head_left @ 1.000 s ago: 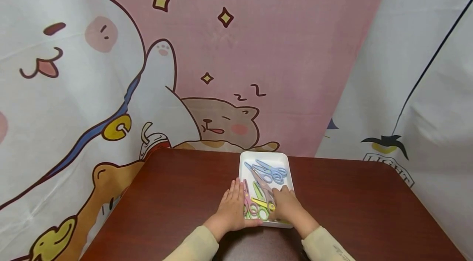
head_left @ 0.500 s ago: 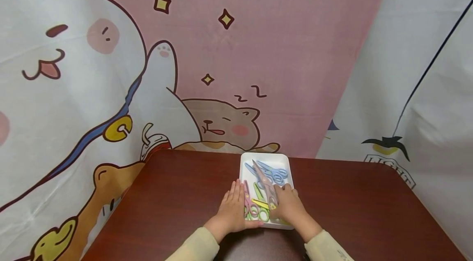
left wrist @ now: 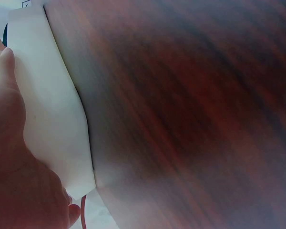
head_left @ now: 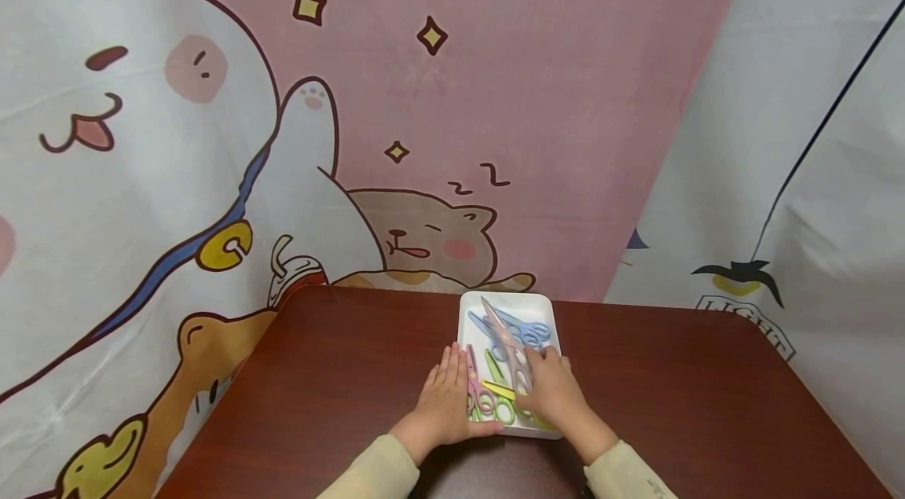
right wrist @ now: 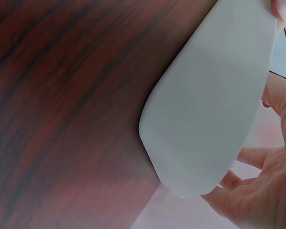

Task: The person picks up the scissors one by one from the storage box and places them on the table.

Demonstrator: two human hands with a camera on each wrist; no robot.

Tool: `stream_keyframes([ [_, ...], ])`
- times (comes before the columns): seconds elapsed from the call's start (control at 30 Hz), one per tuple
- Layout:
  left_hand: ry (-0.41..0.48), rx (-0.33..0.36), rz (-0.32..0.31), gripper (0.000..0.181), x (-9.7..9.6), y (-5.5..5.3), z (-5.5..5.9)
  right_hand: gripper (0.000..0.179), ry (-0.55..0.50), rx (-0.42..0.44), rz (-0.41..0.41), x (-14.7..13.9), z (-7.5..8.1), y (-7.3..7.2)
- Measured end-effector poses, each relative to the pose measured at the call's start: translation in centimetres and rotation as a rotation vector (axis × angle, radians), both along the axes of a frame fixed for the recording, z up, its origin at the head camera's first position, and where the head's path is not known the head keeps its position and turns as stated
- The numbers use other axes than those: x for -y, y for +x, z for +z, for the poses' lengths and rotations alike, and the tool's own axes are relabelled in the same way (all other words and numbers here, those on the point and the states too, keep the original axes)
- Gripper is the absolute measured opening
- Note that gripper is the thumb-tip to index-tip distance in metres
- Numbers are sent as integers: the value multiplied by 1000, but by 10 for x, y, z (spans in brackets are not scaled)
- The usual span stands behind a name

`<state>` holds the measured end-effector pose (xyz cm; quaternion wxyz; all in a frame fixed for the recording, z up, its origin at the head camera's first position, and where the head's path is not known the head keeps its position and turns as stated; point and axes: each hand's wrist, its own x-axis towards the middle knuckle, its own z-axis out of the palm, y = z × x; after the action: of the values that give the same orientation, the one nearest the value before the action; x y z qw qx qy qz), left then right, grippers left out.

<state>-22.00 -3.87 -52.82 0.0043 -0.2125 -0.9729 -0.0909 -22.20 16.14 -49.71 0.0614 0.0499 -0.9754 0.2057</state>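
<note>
In the head view a shallow white tray (head_left: pixel 526 432) holds several children's scissors. My right hand (head_left: pixel 555 391) reaches over the tray's right side and grips pale pink scissors (head_left: pixel 503 334) by the handles, their tips angled up toward the far left. Along the left rim lies my left hand (head_left: pixel 442 398), fingers straight, thumb stretched across the near edge. Blue scissors (head_left: pixel 536 332) lie at the far end, partly covered by the pale pink pair. Nearer are pink scissors (head_left: pixel 484 398), green scissors (head_left: pixel 504 410) and a yellow blade (head_left: pixel 498 389). The right wrist view shows the tray's outer wall (right wrist: pixel 200 105) beside the hand.
The tray stands on a dark red-brown wooden table (head_left: pixel 339 373), close to its far edge. Behind it hangs a cartoon-printed cloth (head_left: pixel 566 130). In the left wrist view, wood grain (left wrist: pixel 190 119) fills the area beside the tray wall.
The right hand has lifted the pale pink scissors slightly and shifted them away from me, so they now overlap the blue scissors more. The left hand stays at the tray's side.
</note>
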Motion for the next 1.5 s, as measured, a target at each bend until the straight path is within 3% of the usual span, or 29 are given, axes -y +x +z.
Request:
stream_keyframes([
  [0.47, 16, 34, -6, 132, 0, 4, 10, 88, -9, -58, -17, -9, 6, -3],
  [0.93, 20, 31, 5, 133, 1, 1, 2, 90, -101, -98, -35, -29, 6, -4],
  [1.5, 10, 30, 9, 133, 0, 0, 1, 89, -62, -106, -49, -60, 6, -3],
])
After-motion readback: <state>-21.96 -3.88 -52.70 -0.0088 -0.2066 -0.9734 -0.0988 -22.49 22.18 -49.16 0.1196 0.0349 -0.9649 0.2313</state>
